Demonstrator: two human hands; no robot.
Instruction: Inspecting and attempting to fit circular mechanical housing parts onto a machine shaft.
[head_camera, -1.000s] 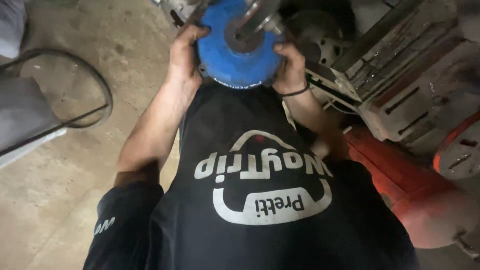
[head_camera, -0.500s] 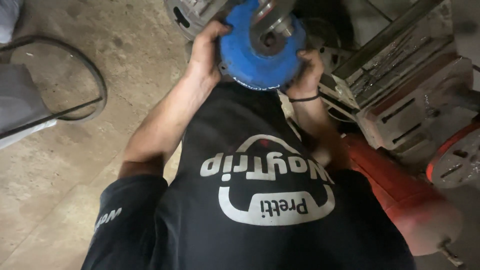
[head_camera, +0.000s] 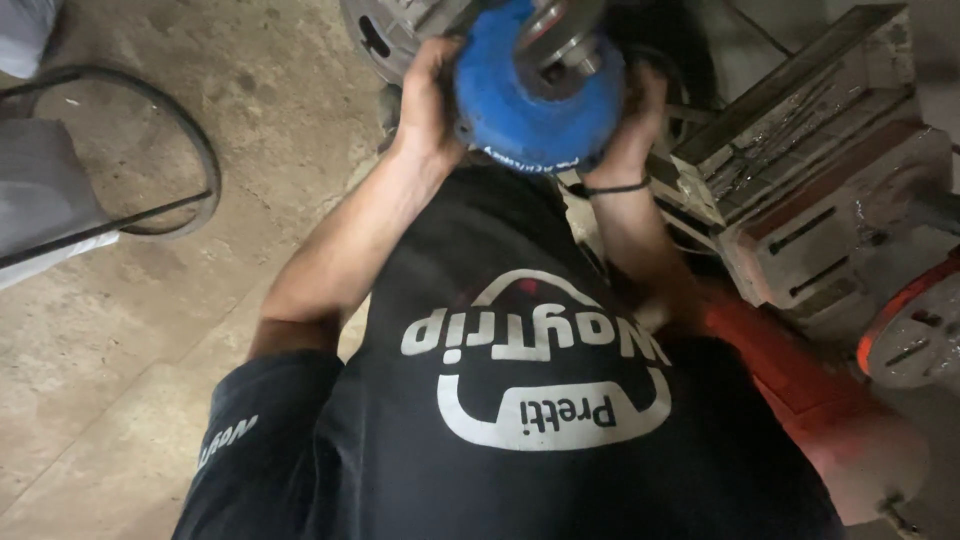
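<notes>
The blue round housing (head_camera: 535, 110) is sitting at the far end of the scene, just beyond your chest, and you are holding it up between both hands. A grey metal hub (head_camera: 560, 35) is sticking out of its upper face, tilted toward the far right. Your left hand (head_camera: 428, 95) is gripping the housing's left side, fingers wrapping over its rim. Your right hand (head_camera: 635, 115) is clasping the right side, partly hidden behind the blue body, with a dark band (head_camera: 610, 188) circling the wrist just below it. Both forearms are reaching away from you, the left one bare and angled from the near left.

Behind the housing, at the far edge, a grey metal casing (head_camera: 385, 35) with a dark slot is resting on the concrete floor (head_camera: 150, 320). On the left, a dark curved belt (head_camera: 195, 150) is lying on the floor beside a grey and white object (head_camera: 45, 200). To the right, a stack of greasy metal blocks (head_camera: 790, 170) is standing near your right arm, and an orange-red cylinder (head_camera: 820, 410) is lying at the near right. A grey disc with a red rim (head_camera: 915, 335) is sitting at the right edge. Your black shirt (head_camera: 520, 420) with white lettering is filling the near middle.
</notes>
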